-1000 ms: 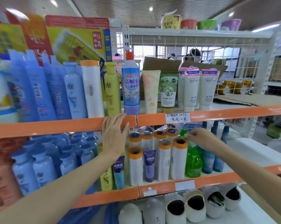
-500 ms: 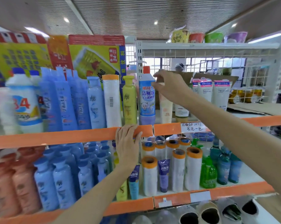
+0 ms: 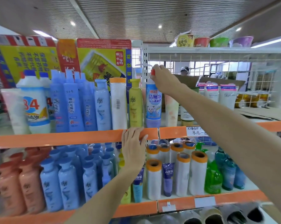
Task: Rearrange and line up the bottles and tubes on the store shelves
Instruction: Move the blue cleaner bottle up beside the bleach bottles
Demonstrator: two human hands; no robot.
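A blue cleaner bottle (image 3: 153, 104) with a red cap stands on the upper shelf, right of a yellow bottle (image 3: 135, 104). My right hand (image 3: 163, 78) grips its red cap from above. My left hand (image 3: 133, 146) rests with straight fingers over the orange front edge of the upper shelf (image 3: 72, 138), just below the yellow bottle. To the left stand a white roll (image 3: 118, 104) with an orange top, a light blue bottle (image 3: 102, 105) and several blue refill pouches (image 3: 72, 104). Right of the cleaner stand a peach tube (image 3: 171, 110) and white tubes (image 3: 227, 97).
The lower shelf (image 3: 233, 197) holds several blue bottles (image 3: 67, 183), pink bottles (image 3: 21, 183), orange-capped white rolls (image 3: 182, 175), small tubes and green and teal soap bottles (image 3: 213, 177). Yellow cartons (image 3: 102, 62) stand behind the upper row. Cup noodles (image 3: 201, 42) sit on the top rack.
My right hand rose from the green bottle on the lower shelf to the upper shelf, then shifted left onto the cleaner bottle's red cap. My left hand stayed on the shelf edge.
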